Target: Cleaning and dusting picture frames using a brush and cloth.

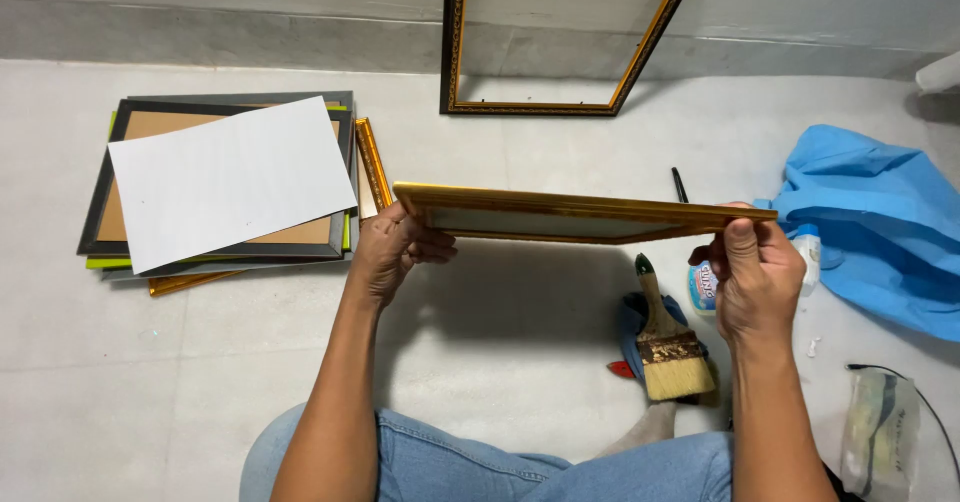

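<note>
I hold a gold picture frame (560,212) level above the grey tiled floor, seen nearly edge-on. My left hand (392,252) grips its left end, thumb on top and fingers curled under. My right hand (752,277) grips the right end the same way. Below the frame lie a paintbrush (668,340) with a dark green tip and pale bristles, and a small glue bottle (702,287) partly hidden by my right hand.
At left is a stack of frames (225,187) topped by a white sheet (232,180). A large empty black-and-gold frame (560,37) leans on the wall. A blue cloth (880,232) lies right, a clear plastic bag (880,427) at bottom right. My jeans-clad knees (500,462) are below.
</note>
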